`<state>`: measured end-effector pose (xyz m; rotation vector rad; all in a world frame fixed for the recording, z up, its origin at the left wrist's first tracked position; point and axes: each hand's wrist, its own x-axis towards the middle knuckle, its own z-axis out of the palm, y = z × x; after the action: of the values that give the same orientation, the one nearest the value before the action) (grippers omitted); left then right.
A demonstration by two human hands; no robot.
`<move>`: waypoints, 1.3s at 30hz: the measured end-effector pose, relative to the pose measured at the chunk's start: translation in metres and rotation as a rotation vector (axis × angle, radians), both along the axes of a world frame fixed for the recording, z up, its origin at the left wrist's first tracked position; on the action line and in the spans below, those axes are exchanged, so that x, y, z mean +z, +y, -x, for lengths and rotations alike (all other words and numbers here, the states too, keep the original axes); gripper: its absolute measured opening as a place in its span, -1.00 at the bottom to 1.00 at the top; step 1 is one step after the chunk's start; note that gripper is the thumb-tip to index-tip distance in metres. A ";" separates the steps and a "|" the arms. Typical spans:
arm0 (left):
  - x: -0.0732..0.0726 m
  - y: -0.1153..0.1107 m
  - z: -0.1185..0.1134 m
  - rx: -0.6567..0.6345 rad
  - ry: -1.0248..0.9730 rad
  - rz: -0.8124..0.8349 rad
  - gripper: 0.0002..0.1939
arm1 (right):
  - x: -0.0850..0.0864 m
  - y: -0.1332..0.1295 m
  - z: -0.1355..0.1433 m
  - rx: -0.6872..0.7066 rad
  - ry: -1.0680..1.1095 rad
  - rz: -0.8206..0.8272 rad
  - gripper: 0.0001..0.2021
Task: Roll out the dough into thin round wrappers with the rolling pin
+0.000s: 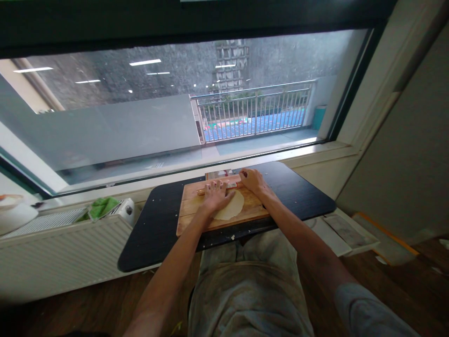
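A flat, roughly round sheet of dough (pixel 232 209) lies on a wooden cutting board (pixel 189 206). Across the board's far part runs a wooden rolling pin (pixel 231 185), seen on both sides of my left hand. My left hand (pixel 215 195) has its fingers over the pin, its thumb pointing right above the dough's far edge. My right hand (pixel 251 179) is closed at the pin's right end, its fingers bent and partly hiding that end.
The board rests on a black table (pixel 294 194) dotted with small dough crumbs. Behind the board lies a small flat object (pixel 219 174). A large window stands beyond the table. To the left, a radiator (pixel 70 252) carries a green cloth (pixel 102 208).
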<state>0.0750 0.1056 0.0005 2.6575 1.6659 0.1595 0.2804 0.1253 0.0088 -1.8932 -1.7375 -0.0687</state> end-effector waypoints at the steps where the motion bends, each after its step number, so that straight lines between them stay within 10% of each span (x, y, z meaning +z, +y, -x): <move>1: 0.000 0.001 0.000 0.001 0.003 -0.002 -0.18 | -0.001 0.001 -0.001 0.000 0.003 -0.003 -0.64; 24: -0.003 -0.039 0.023 -0.023 0.032 -0.114 -0.29 | 0.002 -0.002 0.001 -0.013 0.027 0.013 -0.65; 39: -0.012 0.005 0.029 -0.023 -0.017 0.004 -0.15 | -0.005 0.001 -0.004 0.028 0.044 -0.037 -0.65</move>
<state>0.0460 0.1106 -0.0119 2.6639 1.6280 0.1782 0.2842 0.1261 0.0043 -1.8301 -1.7212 -0.0473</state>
